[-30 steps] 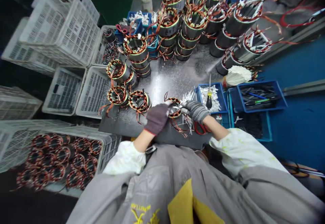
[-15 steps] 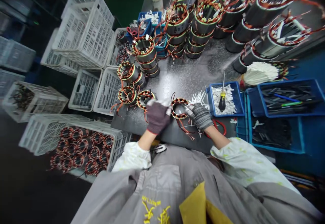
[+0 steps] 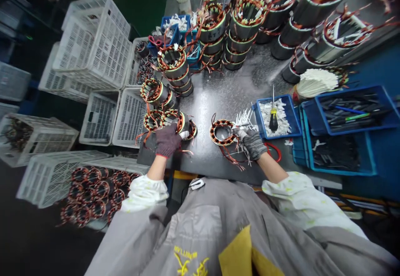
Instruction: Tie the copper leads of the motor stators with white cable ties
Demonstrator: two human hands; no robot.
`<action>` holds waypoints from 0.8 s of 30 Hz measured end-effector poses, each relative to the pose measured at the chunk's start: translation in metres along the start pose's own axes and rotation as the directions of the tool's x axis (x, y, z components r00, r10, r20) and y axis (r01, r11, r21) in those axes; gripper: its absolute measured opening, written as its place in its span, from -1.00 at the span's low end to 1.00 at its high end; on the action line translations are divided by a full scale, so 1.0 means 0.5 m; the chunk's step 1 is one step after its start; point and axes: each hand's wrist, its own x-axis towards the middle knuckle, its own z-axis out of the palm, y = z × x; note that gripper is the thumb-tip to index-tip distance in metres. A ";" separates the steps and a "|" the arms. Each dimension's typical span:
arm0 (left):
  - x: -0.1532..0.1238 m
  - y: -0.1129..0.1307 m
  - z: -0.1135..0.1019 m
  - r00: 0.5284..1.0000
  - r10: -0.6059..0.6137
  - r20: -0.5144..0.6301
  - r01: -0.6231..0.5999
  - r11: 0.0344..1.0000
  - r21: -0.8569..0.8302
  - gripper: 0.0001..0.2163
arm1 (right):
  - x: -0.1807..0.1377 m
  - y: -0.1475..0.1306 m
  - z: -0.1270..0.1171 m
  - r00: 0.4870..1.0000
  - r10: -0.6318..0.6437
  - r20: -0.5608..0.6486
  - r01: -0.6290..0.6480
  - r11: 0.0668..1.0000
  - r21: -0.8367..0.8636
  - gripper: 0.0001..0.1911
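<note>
A flat stator (image 3: 222, 131) wound with copper wire lies on the dark workbench (image 3: 225, 96) in front of me. My right hand (image 3: 252, 142), in a grey glove, rests at its right rim with fingers pinched, by a heap of white strips (image 3: 243, 119). My left hand (image 3: 168, 140), in a dark glove, is off to the left, closed on another stator (image 3: 184, 126) lying on its side among several near the bench's left edge.
Stacks of wound stators (image 3: 240, 21) fill the back of the bench. Blue bins hold white pieces and a screwdriver (image 3: 274, 119), and dark tools (image 3: 350, 113). White crates (image 3: 93, 46) stand on the left, one (image 3: 93, 188) full of stators. Red-handled pliers (image 3: 275, 153) lie by my right wrist.
My left hand left the flat stator and moved left to the stator lying on its side. My right hand stays at the flat stator's right rim. The view shifted slightly.
</note>
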 end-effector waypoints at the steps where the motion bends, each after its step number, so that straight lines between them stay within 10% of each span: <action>1: -0.004 -0.004 0.002 1.000 0.031 0.005 -0.031 0.995 0.098 -0.62 | 0.001 0.000 0.001 1.000 0.018 -0.017 -0.017 0.999 0.037 -0.52; 7: -0.008 0.001 0.052 0.973 0.146 0.181 -0.197 0.929 0.313 -0.65 | 0.002 0.003 0.009 0.998 0.022 -0.052 -0.018 0.997 0.073 -0.52; 12: -0.031 0.053 -0.001 0.971 0.240 0.000 -0.237 0.960 0.151 -0.54 | -0.005 0.034 -0.058 0.989 0.059 -0.138 -0.039 0.989 0.145 -0.52; 15: -0.028 0.154 0.001 0.905 0.412 -0.106 -0.409 0.911 0.051 -0.64 | -0.003 0.043 -0.103 0.979 0.079 -0.189 -0.051 0.988 0.146 -0.52; 19: 0.012 0.292 0.074 0.797 0.599 0.082 -0.602 0.775 0.191 -0.72 | -0.003 0.026 -0.119 0.990 0.042 -0.133 -0.025 0.992 0.123 -0.54; 24: 0.047 0.334 0.107 0.708 0.682 0.182 -0.705 0.668 0.238 -0.73 | -0.009 0.013 -0.107 0.999 -0.023 -0.035 0.027 0.992 0.126 -0.57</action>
